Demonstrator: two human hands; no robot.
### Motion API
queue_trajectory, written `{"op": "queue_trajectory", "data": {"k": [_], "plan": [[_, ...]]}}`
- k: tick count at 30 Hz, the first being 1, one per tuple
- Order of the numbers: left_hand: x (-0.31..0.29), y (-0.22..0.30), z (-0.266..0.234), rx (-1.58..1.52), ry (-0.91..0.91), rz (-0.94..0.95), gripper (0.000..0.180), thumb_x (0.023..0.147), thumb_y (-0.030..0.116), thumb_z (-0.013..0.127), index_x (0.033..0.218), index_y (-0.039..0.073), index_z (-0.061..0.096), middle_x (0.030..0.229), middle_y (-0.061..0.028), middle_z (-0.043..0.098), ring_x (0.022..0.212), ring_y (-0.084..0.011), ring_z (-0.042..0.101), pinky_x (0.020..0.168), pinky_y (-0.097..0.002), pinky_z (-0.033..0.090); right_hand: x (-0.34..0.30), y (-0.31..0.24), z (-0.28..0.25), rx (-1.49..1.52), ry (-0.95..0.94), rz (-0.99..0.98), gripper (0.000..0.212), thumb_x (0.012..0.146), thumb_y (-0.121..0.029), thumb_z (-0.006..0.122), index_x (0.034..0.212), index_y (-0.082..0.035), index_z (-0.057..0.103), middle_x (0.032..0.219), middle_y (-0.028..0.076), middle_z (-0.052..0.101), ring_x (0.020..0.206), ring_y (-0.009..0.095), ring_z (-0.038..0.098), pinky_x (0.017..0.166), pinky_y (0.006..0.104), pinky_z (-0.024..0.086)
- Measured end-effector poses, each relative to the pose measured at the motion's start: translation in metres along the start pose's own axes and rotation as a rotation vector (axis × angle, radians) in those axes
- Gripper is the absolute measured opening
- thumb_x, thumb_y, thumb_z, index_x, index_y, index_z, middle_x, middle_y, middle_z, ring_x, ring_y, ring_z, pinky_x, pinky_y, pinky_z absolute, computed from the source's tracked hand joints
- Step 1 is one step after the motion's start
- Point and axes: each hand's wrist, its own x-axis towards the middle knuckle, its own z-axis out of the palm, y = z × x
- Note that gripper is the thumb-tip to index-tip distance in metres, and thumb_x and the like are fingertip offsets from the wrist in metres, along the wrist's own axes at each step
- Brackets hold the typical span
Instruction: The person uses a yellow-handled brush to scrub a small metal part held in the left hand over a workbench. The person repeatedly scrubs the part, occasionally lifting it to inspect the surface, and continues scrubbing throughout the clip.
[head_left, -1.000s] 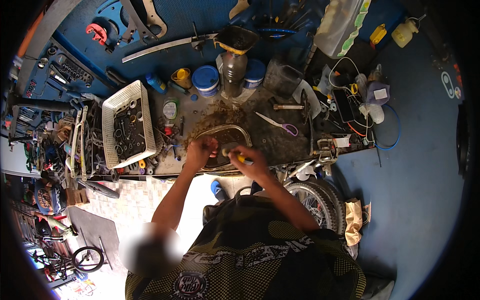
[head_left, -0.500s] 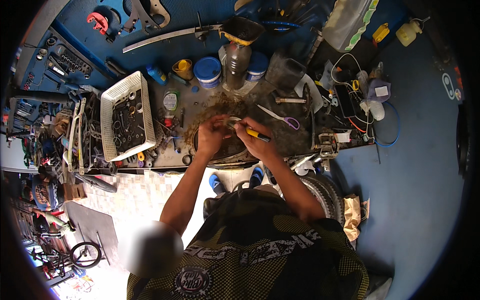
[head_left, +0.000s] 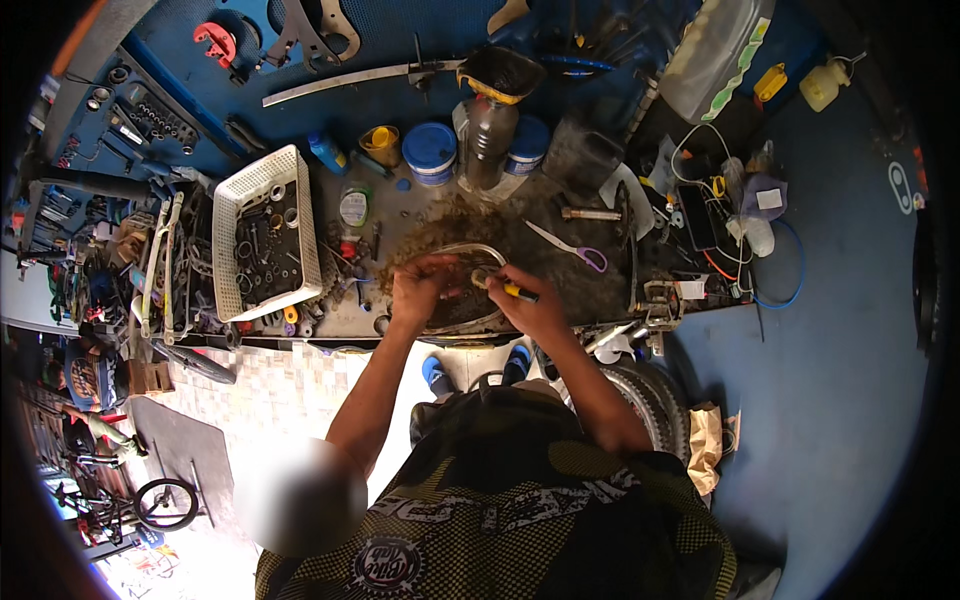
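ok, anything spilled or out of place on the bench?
Yes, a brown, grimy patch is smeared across the bench at the far side of the metal-rimmed tray. It lies outside the rim, so it looks like splash or spill. Can't tell whether it's wet.

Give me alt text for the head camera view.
A person's right hand holds a yellow-handled tool near the left hand, at a shallow tray on a cluttered workbench. A white basket of small parts stands left; scissors lie right.
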Motion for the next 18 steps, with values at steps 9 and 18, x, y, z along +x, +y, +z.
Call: {"op": "queue_trajectory", "data": {"k": [9,18], "plan": [[-0.016,-0.009,-0.005,0.005,-0.023,-0.014,0.031,0.094,-0.003,0.068,0.124,-0.005,0.067,0.101,-0.0178,0.077,0.088,-0.0239,0.078,0.075,-0.0371,0.068,0.002,-0.021,0.01,-0.026,-0.067,0.059,0.022,0.097,-0.029,0.076,0.097,-0.008,0.071,0.084,0.009,0.074,0.078,0.02,0.073,0.069,0.0345,0.057],[-0.031,-0.015,0.014,0.302,0.173,0.041,0.045,0.088,0.002,0.074,0.132,0.005,0.063,0.09,-0.0097,0.08,0.076,-0.0145,0.076,0.066,-0.029,0.059,0.001,-0.037,0.008,0.076,-0.07,0.057,0.021,0.1,-0.025,0.074,0.101,-0.005,0.071,0.079,0.004,0.07,0.077,0.007,0.065,0.071,0.0274,0.053]]}}
